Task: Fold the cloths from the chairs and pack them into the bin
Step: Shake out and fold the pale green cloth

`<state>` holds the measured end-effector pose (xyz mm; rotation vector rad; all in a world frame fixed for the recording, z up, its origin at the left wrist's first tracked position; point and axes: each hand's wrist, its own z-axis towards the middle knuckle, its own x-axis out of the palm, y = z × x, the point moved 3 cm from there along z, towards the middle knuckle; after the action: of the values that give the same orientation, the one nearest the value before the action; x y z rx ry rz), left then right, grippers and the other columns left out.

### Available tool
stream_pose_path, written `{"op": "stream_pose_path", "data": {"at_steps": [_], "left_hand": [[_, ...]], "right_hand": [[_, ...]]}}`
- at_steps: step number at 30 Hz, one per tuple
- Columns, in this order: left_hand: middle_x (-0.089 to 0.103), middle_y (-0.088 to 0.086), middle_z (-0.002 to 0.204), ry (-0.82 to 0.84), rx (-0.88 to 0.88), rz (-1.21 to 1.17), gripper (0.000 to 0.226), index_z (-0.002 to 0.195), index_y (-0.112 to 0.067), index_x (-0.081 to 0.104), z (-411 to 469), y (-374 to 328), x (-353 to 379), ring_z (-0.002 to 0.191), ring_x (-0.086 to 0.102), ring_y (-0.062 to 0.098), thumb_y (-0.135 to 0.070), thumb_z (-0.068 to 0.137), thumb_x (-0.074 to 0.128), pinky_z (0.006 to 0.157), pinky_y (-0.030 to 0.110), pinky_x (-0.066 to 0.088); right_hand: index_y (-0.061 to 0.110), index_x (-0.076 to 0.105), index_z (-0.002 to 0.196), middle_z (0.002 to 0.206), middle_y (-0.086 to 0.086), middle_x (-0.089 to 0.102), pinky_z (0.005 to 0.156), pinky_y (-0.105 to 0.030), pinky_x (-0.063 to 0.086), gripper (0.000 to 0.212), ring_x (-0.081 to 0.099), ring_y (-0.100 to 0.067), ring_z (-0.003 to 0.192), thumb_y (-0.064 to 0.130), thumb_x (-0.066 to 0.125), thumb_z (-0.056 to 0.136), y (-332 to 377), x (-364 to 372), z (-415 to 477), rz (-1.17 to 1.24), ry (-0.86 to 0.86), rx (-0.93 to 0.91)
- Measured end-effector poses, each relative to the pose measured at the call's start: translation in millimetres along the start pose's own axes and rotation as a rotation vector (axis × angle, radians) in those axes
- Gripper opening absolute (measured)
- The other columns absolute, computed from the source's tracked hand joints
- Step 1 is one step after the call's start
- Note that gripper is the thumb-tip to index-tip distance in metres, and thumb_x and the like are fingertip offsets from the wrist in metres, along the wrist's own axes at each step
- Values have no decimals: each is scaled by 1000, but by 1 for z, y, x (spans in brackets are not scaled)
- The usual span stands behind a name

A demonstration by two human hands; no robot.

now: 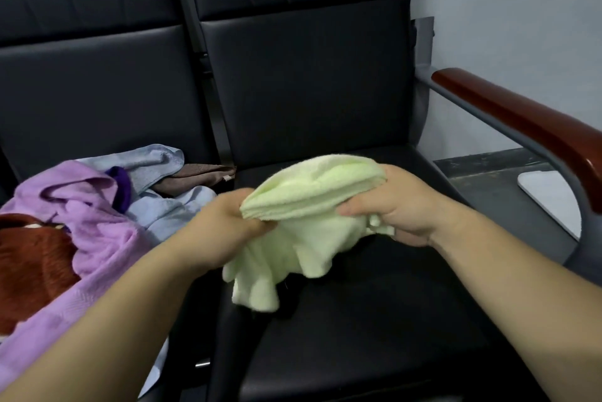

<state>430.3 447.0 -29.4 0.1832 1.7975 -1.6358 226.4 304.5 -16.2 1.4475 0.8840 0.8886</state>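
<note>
Centrally in the frame, a pale green cloth [309, 193], bunched into layers, is held over the black chair seat [374, 304]. The left hand [228, 216] grips its left end, fingers curled tight round the layers. The right hand [400, 206] grips the right end, thumb in front and fingers wrapped behind. Loose fabric hangs below. At lower left, a purple cloth [81, 206], a pale blue cloth [156, 167] and a rust-red cloth [29, 255] lie heaped on the neighbouring seat.

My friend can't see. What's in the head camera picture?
The left hand and the right hand grip a bunched light green cloth over a black chair seat. A heap of other cloths, purple, pale blue and brown, lies on the next chair.
</note>
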Motion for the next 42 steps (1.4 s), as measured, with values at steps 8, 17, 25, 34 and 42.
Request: {"op": "stream_pose_path", "data": {"at_steps": [8, 17, 25, 34, 42], "left_hand": [[76, -1, 89, 97, 68, 196, 36, 102, -20, 72, -3, -12, -2, 82, 72, 9, -12, 72, 90, 71, 22, 56], [75, 12, 106, -111, 133, -429, 26, 115, -13, 70, 5, -3, -1, 96, 71, 26, -14, 89, 69, 78, 42, 55], [71, -14, 80, -20, 112, 433, 12, 87, -28, 68, 6, 6, 7, 77, 68, 0, -31, 77, 74, 68, 27, 50], [78, 0, 96, 155, 57, -80, 32, 102, -20, 74, 2, -8, 6, 90, 74, 15, -7, 76, 86, 79, 29, 59], [75, 14, 101, -126, 94, -367, 27, 106, -15, 72, 4, -2, -3, 94, 72, 27, -21, 80, 68, 77, 43, 55]], "right_hand": [[22, 76, 89, 87, 0, 75, 72, -37, 56, 14, 72, -25, 86, 22, 62, 92, -12, -16, 11, -936, -340, 156], [29, 74, 96, 90, 4, 78, 73, -30, 60, 23, 74, -13, 83, 23, 86, 76, -19, -11, 3, -867, -12, 272], [22, 78, 111, 105, 0, 79, 91, -39, 60, 28, 75, -19, 102, 5, 73, 90, 3, -14, 2, -247, -177, -31], [22, 76, 85, 84, 1, 76, 75, -37, 58, 17, 72, -20, 83, 20, 61, 92, -7, -27, 7, -830, -394, 75], [28, 76, 102, 98, 7, 79, 86, -34, 61, 30, 75, -12, 94, 22, 89, 76, -12, -19, -4, -789, 25, 260]]}}
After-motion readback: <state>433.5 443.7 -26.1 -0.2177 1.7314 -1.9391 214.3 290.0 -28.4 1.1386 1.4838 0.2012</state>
